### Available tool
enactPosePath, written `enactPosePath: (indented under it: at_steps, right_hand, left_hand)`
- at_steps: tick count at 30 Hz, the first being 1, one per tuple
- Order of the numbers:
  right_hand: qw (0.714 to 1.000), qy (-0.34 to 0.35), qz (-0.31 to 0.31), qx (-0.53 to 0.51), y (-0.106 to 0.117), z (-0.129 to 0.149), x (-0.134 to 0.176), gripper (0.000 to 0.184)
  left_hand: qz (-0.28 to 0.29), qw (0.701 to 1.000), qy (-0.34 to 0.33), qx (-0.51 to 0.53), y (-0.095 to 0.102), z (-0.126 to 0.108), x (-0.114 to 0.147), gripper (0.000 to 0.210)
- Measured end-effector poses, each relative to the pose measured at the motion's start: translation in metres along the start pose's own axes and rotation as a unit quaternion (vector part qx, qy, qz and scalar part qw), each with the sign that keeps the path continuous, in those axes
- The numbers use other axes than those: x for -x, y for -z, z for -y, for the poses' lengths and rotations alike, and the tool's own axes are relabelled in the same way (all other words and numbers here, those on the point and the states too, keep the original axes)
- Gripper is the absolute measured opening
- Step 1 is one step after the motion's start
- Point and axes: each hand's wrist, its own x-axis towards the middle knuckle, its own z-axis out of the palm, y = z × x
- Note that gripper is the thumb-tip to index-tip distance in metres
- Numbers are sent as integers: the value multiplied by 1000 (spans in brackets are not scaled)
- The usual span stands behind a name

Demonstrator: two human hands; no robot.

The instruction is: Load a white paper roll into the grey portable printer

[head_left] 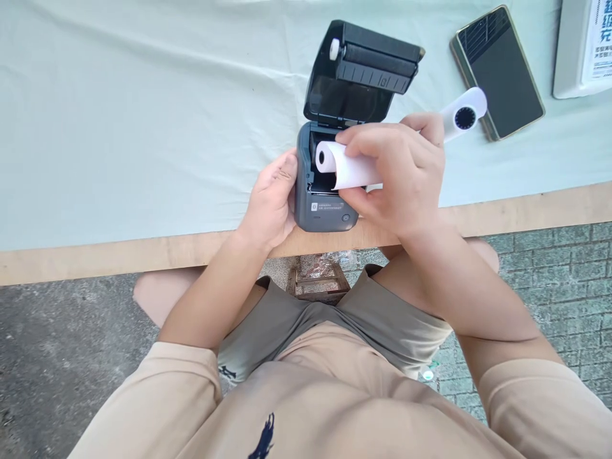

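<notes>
A small dark label printer (326, 220) stands near the table's front edge with its lid (351, 102) swung up and back. My left hand (272, 201) grips the printer's left side, thumb along the casing. In my right hand (401, 169) is a white paper roll (356, 169), pinched between thumb and fingers over the open compartment. The roll's near end, with a dark core, sits at the compartment's mouth, and a flap of paper hangs loose from it. Beyond my right hand lies another white roll (456, 121) with a black core; its other end is hidden.
A smartphone (507, 76) lies at the right behind the second roll. At the far right corner is a white box (574, 57) with blue printed characters. A pale green cloth (143, 127) covers the table, whose bare wooden edge (119, 258) runs along the front.
</notes>
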Motion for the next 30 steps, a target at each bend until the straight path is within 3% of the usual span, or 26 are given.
enactPosePath:
  at_steps: [5,8,10,15,19,30]
  right_hand:
    - [995,-45,84,40,2,-2,-3,25]
    - [992,-42,109,53,2,-2,-4,11]
    - [994,-18,95,53,1,-3,-3,5]
    - [997,49,7,53,2,-6,2,16]
    - [993,110,-48,-10,4,-3,6,13]
    - [988,135,-47,-63,-5,8,20,8]
  left_hand:
    - [-6,1000,6,5,-1,-1,0,34]
    - [-11,1000,6,2,-1,-1,0,34]
    - [-9,1000,6,4,0,0,0,34]
    - [25,1000,-7,16,2,1,0,35]
    - [21,1000,-12,1,2,1,0,34]
    - [-6,1000,11,6,3,0,0,29]
